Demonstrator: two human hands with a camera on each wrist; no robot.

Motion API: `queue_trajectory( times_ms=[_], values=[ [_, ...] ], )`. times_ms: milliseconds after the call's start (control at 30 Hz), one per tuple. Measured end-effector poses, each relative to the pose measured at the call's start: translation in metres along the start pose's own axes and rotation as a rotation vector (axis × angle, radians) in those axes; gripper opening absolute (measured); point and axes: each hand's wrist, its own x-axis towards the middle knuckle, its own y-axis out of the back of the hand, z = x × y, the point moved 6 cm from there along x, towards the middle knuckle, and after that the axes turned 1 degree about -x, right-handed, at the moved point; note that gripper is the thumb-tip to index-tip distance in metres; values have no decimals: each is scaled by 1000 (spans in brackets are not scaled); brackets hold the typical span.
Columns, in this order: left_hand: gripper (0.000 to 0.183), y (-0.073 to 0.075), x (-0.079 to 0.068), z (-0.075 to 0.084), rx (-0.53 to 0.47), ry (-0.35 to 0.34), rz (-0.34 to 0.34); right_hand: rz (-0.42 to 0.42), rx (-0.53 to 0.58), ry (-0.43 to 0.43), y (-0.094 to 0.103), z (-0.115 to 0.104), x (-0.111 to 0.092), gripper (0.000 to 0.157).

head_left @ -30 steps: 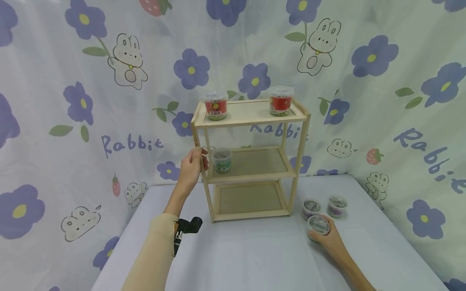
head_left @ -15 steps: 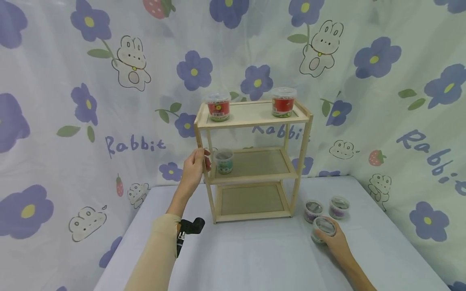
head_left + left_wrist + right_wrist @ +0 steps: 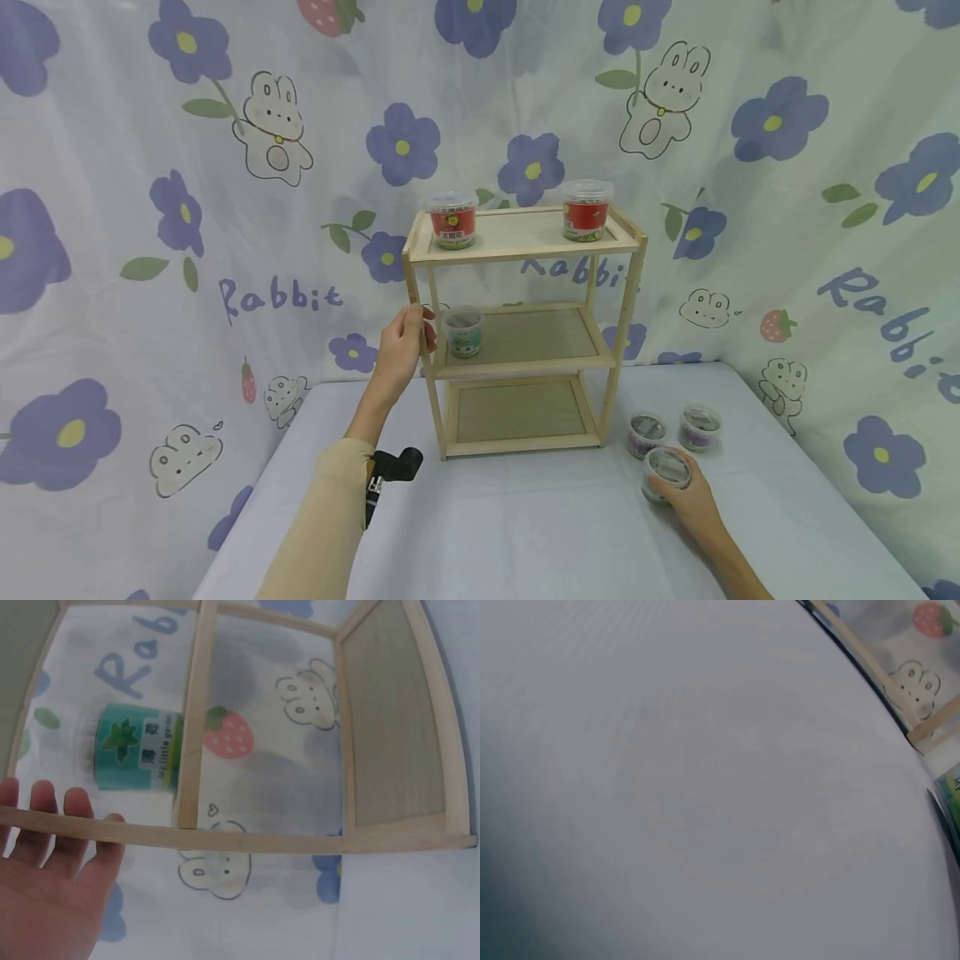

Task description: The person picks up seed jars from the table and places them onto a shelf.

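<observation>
My left hand [image 3: 401, 342] holds the left front post of a three-tier wooden shelf rack [image 3: 551, 365]. In the left wrist view its fingers [image 3: 64, 810] lie behind the post. Just right of that hand, a lidded clear tub with a green label [image 3: 463, 333] stands on the middle tier. My right hand [image 3: 693, 496] grips a clear plastic tub [image 3: 667, 468] by its sides, low over the table at the right. Only a strip of this tub shows at the right wrist view's edge. Its contents are hidden under the lid.
Two tubs with red labels, a left one [image 3: 453, 223] and a right one [image 3: 587, 215], stand on the top tier. Two purple-labelled tubs, a nearer one [image 3: 646, 435] and a farther one [image 3: 699, 428], stand on the white-covered table [image 3: 510, 525]. A patterned curtain [image 3: 300, 208] hangs behind.
The right hand and its tub have shifted slightly right, close to the purple-labelled tubs. The left hand stays on the post. The head view has moved a little.
</observation>
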Motion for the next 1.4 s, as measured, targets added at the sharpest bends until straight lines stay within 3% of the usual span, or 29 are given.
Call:
queue_trajectory(
  times_ms=[233, 467, 700, 833, 1100, 1400],
  values=[
    [40, -1, -15, 28, -3, 8, -26, 11, -13, 5, -1, -4, 0, 81],
    [39, -1, -16, 30, -14, 23, -27, 5, -22, -19, -1, -9, -5, 79],
    [40, -1, -16, 30, -9, 22, -26, -31, -48, 66, -12, -28, -7, 78],
    [41, -2, -15, 28, -6, 19, -30, -20, -49, 103, -15, -44, -6, 73],
    [45, 0, 0, 0, -9, -3, -9, -32, -36, 183, -17, -86, 0, 70],
    [45, 1, 0, -2, 12, -11, 7, -43, -88, 250, -19, -140, 17, 70]
  ],
)
